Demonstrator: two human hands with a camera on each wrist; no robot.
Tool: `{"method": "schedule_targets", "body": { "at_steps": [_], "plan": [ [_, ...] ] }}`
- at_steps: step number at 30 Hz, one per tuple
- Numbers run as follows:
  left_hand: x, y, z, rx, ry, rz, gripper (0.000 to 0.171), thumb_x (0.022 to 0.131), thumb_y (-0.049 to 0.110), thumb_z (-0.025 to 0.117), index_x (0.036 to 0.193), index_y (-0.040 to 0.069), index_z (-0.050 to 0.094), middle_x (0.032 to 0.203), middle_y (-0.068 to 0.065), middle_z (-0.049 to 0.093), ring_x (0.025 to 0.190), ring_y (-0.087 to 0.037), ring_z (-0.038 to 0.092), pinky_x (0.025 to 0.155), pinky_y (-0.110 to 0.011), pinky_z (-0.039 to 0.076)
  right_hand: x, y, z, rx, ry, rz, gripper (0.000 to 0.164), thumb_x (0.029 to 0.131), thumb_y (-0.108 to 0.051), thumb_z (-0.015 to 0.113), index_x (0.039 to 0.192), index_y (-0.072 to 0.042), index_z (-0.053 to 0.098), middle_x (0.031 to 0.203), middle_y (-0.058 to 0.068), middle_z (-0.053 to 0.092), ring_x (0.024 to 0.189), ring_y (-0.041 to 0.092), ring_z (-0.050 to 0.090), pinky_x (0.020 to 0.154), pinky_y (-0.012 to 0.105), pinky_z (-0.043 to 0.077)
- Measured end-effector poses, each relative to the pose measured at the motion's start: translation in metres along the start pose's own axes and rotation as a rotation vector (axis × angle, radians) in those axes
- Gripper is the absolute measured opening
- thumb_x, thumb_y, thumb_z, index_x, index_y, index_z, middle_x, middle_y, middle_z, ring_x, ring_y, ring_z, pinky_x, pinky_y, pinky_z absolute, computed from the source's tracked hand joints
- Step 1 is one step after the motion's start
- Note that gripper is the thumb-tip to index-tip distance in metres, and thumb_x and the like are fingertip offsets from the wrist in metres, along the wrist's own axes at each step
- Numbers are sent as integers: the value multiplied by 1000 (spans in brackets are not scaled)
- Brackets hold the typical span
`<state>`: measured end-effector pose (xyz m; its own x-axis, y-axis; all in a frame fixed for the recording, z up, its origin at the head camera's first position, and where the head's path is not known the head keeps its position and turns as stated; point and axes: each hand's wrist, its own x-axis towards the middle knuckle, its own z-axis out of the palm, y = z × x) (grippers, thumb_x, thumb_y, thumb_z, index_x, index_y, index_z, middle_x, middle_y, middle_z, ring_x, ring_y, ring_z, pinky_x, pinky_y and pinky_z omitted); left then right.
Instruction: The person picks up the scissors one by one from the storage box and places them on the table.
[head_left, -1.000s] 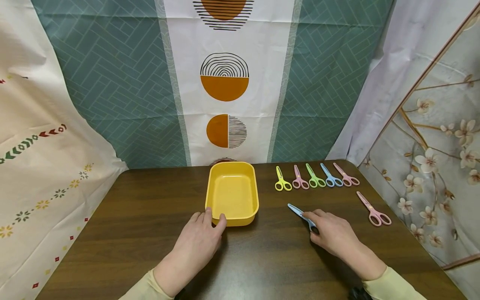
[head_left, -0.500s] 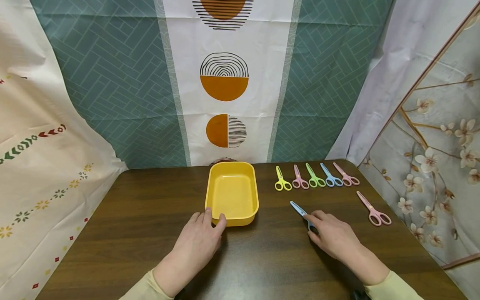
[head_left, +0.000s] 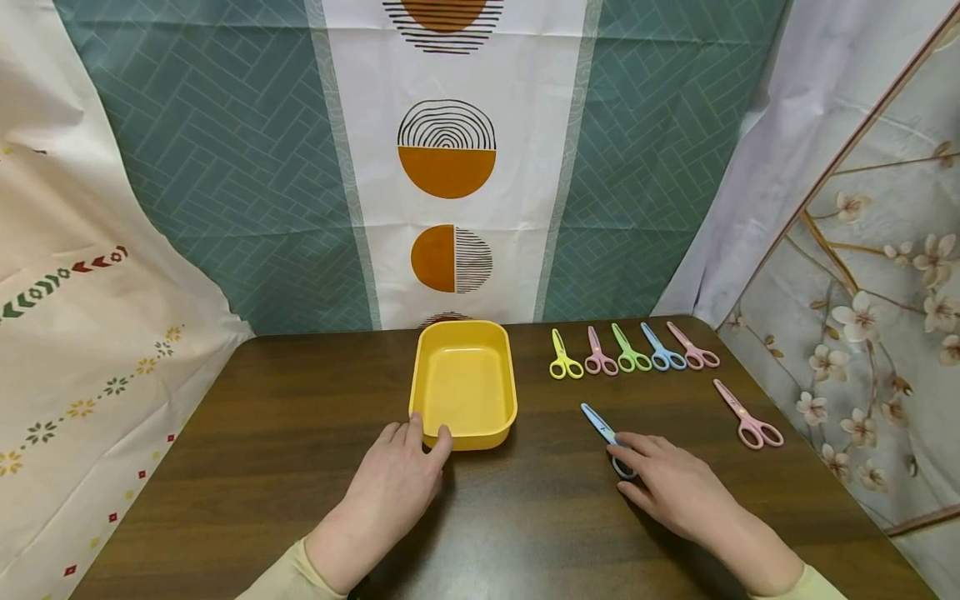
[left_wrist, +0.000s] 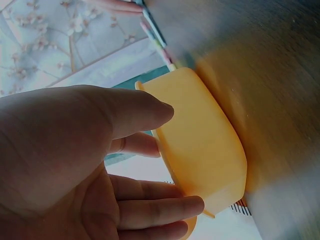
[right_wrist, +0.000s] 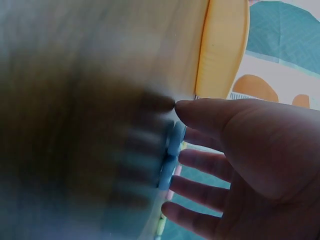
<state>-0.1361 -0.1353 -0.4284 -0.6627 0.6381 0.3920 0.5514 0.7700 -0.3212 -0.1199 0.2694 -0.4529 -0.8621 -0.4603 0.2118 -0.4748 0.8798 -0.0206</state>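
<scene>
In the head view my left hand [head_left: 397, 479] rests at the near left corner of a yellow tray [head_left: 498, 437], thumb and fingers fairly straight. The left wrist view shows the thumb [left_wrist: 145, 112] at the tray's outer wall [left_wrist: 205, 145], and other fingers by the rim. My right hand [head_left: 671, 483] is over the handles of blue scissors [head_left: 597, 421] lying on the table, blades pointing up and left. In the right wrist view the fingers [right_wrist: 200, 192] are extended beside the blue scissor handles [right_wrist: 167, 170], the thumb apart from them. Part of the handles is hidden under the hand.
Yellow scissors [head_left: 565, 367], several pink, green and blue ones stand in a row along the back right of the brown table [head_left: 315, 392]. Separate pink scissors [head_left: 753, 429] lie near the right edge. Patterned cloths [head_left: 247, 167] hang behind and beside the table.
The blue scissors have turned and shifted slightly, then stayed nearly in place while my right hand's thumb drew away from the handles. My left hand stays at the tray.
</scene>
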Motion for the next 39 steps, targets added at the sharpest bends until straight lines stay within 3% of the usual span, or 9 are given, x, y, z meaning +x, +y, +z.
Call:
{"method": "schedule_targets", "body": {
  "at_steps": [20,39],
  "plan": [
    [-1,0,3,4,29,1,53,83,23,91,125,5,65,115,-34,73,88,-41,78,92,-50,60,-8,-19,3,-70,4,-73,54,98,-38,84,143,-11,73,149,13,68,135,36,66,108,55,56],
    [0,1,-1,2,40,-3,49,86,24,90,126,6,67,116,-33,74,89,-39,78,93,-46,61,-9,-12,2,-89,-26,12,58,101,-47,78,142,-7,73,149,16,68,134,38,67,112,57,52]
  ]
}}
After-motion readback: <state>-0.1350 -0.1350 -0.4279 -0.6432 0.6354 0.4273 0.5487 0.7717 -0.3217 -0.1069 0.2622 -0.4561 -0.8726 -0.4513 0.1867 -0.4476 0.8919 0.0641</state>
